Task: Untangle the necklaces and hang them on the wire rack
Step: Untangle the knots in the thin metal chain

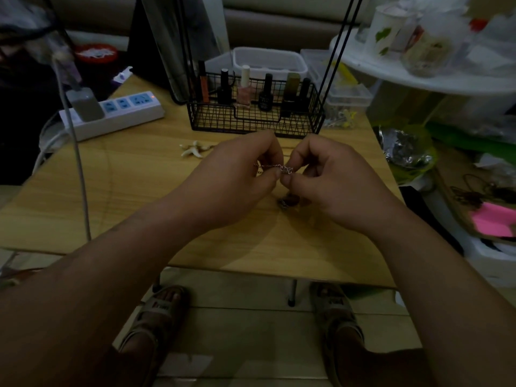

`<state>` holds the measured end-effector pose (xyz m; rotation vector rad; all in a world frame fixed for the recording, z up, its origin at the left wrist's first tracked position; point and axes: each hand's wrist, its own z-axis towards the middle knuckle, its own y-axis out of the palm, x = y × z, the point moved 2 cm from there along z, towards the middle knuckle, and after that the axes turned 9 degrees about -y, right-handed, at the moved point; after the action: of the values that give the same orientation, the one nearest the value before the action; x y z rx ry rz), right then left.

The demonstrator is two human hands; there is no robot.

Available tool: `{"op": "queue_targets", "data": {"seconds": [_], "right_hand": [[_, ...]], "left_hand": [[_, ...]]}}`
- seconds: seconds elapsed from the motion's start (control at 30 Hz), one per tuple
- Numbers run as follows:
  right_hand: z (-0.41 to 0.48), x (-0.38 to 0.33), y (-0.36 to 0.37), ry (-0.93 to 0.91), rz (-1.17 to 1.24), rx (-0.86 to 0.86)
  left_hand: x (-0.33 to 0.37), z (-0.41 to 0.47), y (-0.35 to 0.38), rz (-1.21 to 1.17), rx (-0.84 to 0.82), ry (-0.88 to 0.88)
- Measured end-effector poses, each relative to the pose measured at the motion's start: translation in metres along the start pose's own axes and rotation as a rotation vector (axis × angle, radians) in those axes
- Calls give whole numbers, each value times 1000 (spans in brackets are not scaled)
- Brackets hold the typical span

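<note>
Pinching with curled fingers point(275, 174) of left hand point(237, 188) and right hand point(343, 188) on thin silver knotted necklace chain point(284, 169), held just above pale wooden table point(125, 196). Looks like the untangling step. Lies long way from 9 to 3 o'clock. Next, probably: pick it loose gently, then hang on black wire rack point(251, 121) at 12 o'clock.
</note>
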<state>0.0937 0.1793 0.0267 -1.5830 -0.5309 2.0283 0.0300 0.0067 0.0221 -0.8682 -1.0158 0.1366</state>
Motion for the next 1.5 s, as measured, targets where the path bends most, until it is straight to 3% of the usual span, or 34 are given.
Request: {"op": "queue_targets", "data": {"seconds": [0.13, 0.5, 0.63, 0.83, 1.2, 1.5], "right_hand": [[0, -1, -3, 6, 79, -5], [-4, 0, -5, 22, 8, -36], [-3, -3, -5, 66, 118, 13], [-3, -6, -5, 105, 215, 59], [-4, -5, 2, 22, -71, 86], [-1, -7, 3, 72, 95, 231]], "left_hand": [[0, 0, -1, -46, 5, 0], [-4, 2, -1, 18, 67, 19], [-6, 2, 2, -5, 117, 35], [-3, 2, 3, 12, 133, -91], [-3, 2, 5, -193, 78, -223], [3, 2, 0, -358, 44, -253]]}}
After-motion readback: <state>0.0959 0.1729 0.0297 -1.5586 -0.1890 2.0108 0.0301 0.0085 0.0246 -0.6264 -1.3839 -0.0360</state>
